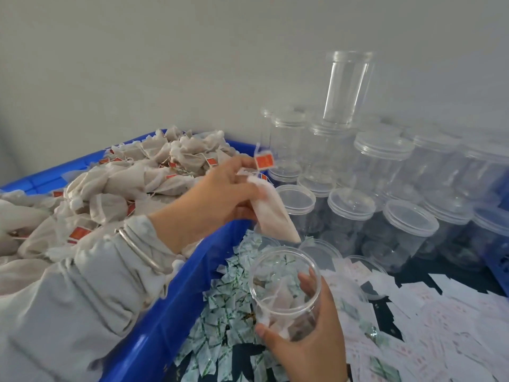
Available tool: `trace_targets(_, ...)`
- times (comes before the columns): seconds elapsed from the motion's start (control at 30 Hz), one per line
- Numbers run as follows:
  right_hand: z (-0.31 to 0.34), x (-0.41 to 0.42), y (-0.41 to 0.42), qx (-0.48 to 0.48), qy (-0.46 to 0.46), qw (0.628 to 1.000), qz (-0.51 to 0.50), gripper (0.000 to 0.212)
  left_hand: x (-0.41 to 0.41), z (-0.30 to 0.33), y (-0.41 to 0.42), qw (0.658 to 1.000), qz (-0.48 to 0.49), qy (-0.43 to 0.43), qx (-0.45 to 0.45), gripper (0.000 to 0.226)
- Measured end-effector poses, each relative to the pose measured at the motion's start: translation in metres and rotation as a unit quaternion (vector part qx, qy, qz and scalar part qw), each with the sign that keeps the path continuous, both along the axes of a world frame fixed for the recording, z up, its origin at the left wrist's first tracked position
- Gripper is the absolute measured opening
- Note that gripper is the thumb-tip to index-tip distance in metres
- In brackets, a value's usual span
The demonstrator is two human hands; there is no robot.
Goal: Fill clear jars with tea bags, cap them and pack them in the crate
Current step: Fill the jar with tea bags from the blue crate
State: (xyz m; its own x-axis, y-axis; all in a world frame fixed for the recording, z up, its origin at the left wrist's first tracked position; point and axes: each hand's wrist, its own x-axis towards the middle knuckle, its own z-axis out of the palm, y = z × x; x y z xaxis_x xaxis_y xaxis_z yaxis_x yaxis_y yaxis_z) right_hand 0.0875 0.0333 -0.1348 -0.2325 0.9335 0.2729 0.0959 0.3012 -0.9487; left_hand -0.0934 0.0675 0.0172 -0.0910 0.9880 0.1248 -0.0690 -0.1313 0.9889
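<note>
Left hand [217, 194] pinches 1 tea bag [271, 210] above the jar [286, 293], which right hand [308, 340] grips.

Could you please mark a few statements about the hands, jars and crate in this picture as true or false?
1. The left hand holds a tea bag. True.
2. The jar in the right hand is capped. False: it is open at the top, with no lid.
3. That jar already has tea bags inside. True.
4. The blue crate holds capped jars. False: it is heaped with tea bags.
5. Capped jars stand behind the hands. True.
</note>
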Motion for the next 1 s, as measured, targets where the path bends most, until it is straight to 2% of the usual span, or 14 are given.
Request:
trace_targets(0.07, -0.001, -0.001, 0.001, 0.001, -0.017, 1.000, -0.002, 0.119, 0.010, -0.004, -0.008, 0.994, -0.100, 0.049, 0.006, 0.038)
trace_targets(0.13, 0.001, -0.002, 0.000, -0.013, 0.004, 1.000, 0.008, 0.110, 0.018, -0.009, -0.015, 0.980, -0.149, 0.131, 0.010, 0.041)
trace_targets(0.23, 0.004, -0.004, -0.001, -0.057, 0.039, 0.997, 0.044, 0.106, 0.027, -0.015, -0.019, 0.949, -0.128, 0.288, 0.025, 0.030)
trace_targets(0.3, 0.005, -0.004, -0.002, -0.053, 0.070, 0.996, 0.008, 0.100, 0.029, -0.017, -0.021, 0.912, -0.112, 0.390, 0.054, 0.023)
trace_targets(0.43, 0.006, -0.003, -0.004, -0.042, 0.058, 0.997, -0.007, 0.093, 0.030, -0.016, -0.027, 0.866, -0.137, 0.469, 0.104, 0.021)
trace_targets(0.53, 0.001, -0.003, -0.001, -0.050, 0.087, 0.995, -0.009, 0.093, 0.028, -0.017, -0.027, 0.835, -0.182, 0.506, 0.121, 0.022)
trace_targets(0.63, 0.003, -0.004, -0.003, -0.041, 0.075, 0.996, 0.007, 0.094, 0.025, -0.019, -0.024, 0.844, -0.186, 0.491, 0.107, 0.022)
trace_targets(0.7, 0.001, -0.003, -0.003, -0.050, 0.089, 0.995, 0.002, 0.095, 0.017, -0.017, -0.016, 0.866, -0.130, 0.472, 0.097, 0.022)
trace_targets(0.8, 0.001, -0.003, -0.006, -0.056, 0.093, 0.994, 0.000, 0.095, -0.013, -0.017, 0.005, 0.889, 0.062, 0.449, 0.071, 0.023)
trace_targets(0.83, 0.003, -0.002, -0.007, -0.059, 0.093, 0.994, 0.001, 0.095, -0.027, -0.018, 0.012, 0.880, 0.128, 0.453, 0.053, 0.024)
trace_targets(0.9, 0.003, -0.002, -0.008, -0.061, 0.087, 0.994, 0.002, 0.093, -0.057, -0.023, 0.022, 0.842, 0.222, 0.492, 0.014, 0.028)
trace_targets(1.0, 0.004, -0.002, -0.011, -0.056, 0.086, 0.995, -0.006, 0.094, -0.094, -0.034, 0.028, 0.778, 0.291, 0.555, -0.045, 0.037)
